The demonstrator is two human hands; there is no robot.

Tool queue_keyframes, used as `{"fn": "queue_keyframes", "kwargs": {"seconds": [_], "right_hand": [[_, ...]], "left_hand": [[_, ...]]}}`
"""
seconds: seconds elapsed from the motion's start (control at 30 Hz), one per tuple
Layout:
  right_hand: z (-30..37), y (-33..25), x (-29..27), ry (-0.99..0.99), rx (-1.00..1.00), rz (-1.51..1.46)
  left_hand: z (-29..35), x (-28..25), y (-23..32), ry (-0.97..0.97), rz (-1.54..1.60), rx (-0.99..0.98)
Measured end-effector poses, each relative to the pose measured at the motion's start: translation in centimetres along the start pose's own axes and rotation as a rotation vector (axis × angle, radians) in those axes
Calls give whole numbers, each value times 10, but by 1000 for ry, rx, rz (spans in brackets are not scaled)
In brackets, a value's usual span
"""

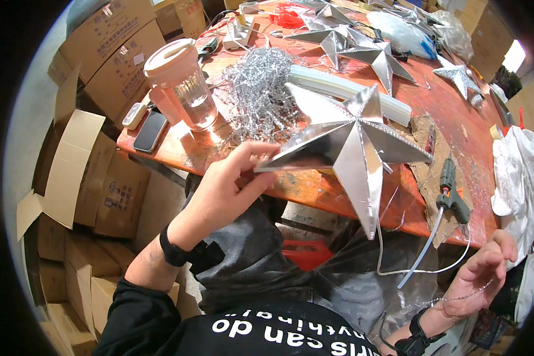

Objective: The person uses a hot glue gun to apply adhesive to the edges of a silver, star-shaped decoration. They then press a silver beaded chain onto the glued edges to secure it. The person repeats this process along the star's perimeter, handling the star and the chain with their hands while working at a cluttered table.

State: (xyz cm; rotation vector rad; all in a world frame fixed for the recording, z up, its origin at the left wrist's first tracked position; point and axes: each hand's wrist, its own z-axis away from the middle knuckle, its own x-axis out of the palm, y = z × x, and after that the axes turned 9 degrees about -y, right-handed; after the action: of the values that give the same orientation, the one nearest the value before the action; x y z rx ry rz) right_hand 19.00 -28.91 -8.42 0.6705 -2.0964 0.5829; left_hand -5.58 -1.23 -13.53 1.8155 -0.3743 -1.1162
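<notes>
A large, silver, five-pointed star with raised folded facets [357, 133] is held over the near edge of the table [477, 127], whose surface is orange-red; its lowest point is extended beyond that edge, above the lap. By the left hand [228, 187] the tip of the star's left point is pinched, the grip being closed on it between thumb and fingers. The right hand [479, 270] is raised at the lower right, apart from the star, with its fingers loosely curled and its grip partly open; a thin, glittering silver strand [466, 295] is seen against it, but whether this is pinched cannot be told.

Among the containers, a clear tumbler with a pale pink lid [191, 98] is stood upright at the table's left, with clear liquid seen low inside. A translucent plastic bag with a blue patch [400, 34] is laid at the far side; its contents cannot be made out. Brown cardboard boxes [121, 199] are stacked at the left, their interiors largely hidden. A dark green glue gun [449, 190] is rested on a flat cardboard piece [422, 133].
</notes>
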Motion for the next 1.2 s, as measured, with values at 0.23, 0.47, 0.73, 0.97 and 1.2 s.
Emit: {"fn": "queue_keyframes", "kwargs": {"seconds": [0.23,0.47,0.73,0.97,1.2], "right_hand": [[6,10,-9,56,113,671],[6,57,12,141,293,1032],[0,88,25,-47,832,706],[-8,88,19,-104,925,703],[-10,70,17,-40,951,989]], "left_hand": [[17,9,26,-37,-221,143],[16,-8,44,9,-526,439],[9,14,89,-243,-356,708],[5,25,86,-221,-81,616],[-4,9,87,-146,-82,342]]}}
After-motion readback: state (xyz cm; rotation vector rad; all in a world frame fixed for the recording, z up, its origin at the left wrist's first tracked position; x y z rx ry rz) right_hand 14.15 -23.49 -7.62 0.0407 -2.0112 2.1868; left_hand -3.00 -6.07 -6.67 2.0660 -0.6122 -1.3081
